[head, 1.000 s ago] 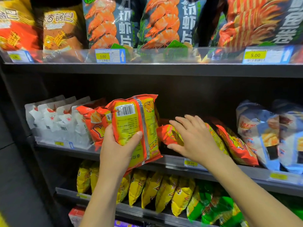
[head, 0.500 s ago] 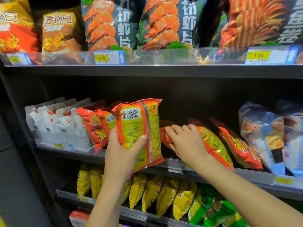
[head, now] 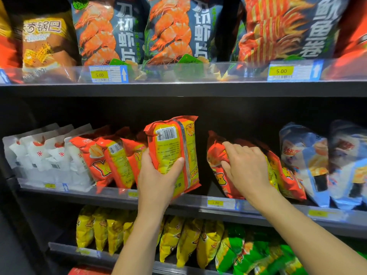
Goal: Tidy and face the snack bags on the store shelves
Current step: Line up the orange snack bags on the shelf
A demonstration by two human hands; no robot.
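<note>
My left hand (head: pixel 158 175) grips an orange and yellow snack bag (head: pixel 174 147) upright in front of the middle shelf (head: pixel 198 204), its back with the barcode facing me. My right hand (head: pixel 246 167) grips the top of a leaning orange bag (head: pixel 217 155) on the same shelf, fingers curled over its upper edge. More orange bags (head: pixel 111 157) of the same kind lean to the left of the held bag, and others (head: pixel 286 175) lean behind my right hand. A dark gap lies between the two bags I hold.
White bags (head: pixel 39 157) fill the shelf's left end and blue-white bags (head: pixel 309 161) its right. Large shrimp-chip bags (head: pixel 111 30) stand on the top shelf behind a clear rail (head: pixel 178 73). Yellow bags (head: pixel 178 239) and green bags (head: pixel 248 255) line the lower shelf.
My right hand has curled over the top of the leaning orange bag and tipped it more upright. My left hand keeps the same bag, now held slightly higher.
</note>
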